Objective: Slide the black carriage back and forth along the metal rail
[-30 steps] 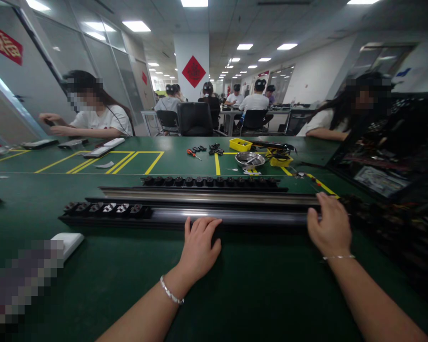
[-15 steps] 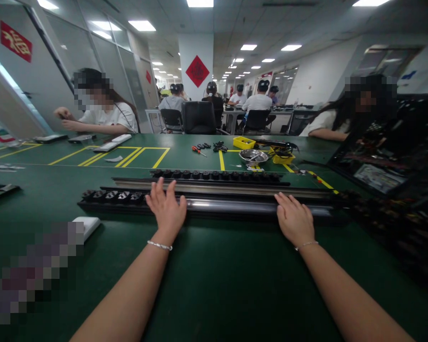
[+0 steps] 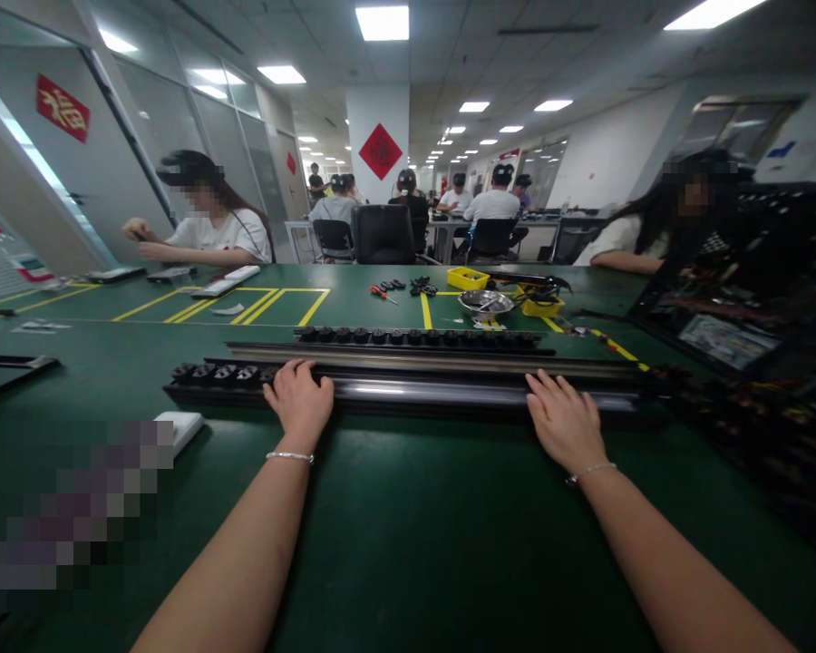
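Head view: L hand (image 3: 300,397) & R hand (image 3: 566,419) on long black rail (image 3: 442,393), prob. flat.

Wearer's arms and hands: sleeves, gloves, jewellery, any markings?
Both forearms are bare, with no sleeves in view and no gloves. The left hand has a thin silver beaded bracelet at the wrist; the right hand has a finer silver chain bracelet. No rings, watch, cables or markings visible.
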`<state>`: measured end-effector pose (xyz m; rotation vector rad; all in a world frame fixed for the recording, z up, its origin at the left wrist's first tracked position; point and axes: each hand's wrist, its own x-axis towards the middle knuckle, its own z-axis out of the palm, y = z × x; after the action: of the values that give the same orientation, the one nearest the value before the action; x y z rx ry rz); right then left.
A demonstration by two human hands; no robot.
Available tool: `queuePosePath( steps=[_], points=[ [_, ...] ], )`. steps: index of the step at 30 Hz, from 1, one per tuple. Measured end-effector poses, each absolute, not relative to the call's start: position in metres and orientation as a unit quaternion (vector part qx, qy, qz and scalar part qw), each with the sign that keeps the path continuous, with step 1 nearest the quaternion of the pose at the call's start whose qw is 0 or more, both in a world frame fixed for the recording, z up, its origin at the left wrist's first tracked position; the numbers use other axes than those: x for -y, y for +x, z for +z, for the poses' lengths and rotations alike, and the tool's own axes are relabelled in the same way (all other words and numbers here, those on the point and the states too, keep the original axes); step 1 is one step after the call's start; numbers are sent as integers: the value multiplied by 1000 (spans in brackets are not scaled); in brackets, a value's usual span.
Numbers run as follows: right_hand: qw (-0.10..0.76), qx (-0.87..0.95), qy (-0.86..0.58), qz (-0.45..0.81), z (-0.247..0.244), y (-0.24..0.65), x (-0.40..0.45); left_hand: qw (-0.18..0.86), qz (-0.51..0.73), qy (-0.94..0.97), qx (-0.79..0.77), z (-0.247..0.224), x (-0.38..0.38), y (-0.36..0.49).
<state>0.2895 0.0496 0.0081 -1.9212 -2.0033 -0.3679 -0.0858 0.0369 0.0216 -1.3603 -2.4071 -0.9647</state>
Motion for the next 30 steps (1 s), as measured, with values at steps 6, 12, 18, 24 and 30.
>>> queuePosePath(
  steps=[6, 12, 18, 24, 30],
  points=[
    [188, 706, -667, -145, 7, 289, -53, 117, -336, -459, 814, 22, -37, -84],
    [216, 709, -652, -160, 4, 288, -57, 143, -329, -463, 811, 19, -39, -86],
    [211, 709, -653, -162, 7, 286, -56, 160, -332, -465, 805, 17, -40, -86],
    [207, 712, -652, -159, 6, 285, -57, 163, -328, -464, 807, 17, -42, -88],
    [208, 712, -653, -153, 7, 285, -56, 175, -314, -476, 803, 15, -42, -90]
  ],
)
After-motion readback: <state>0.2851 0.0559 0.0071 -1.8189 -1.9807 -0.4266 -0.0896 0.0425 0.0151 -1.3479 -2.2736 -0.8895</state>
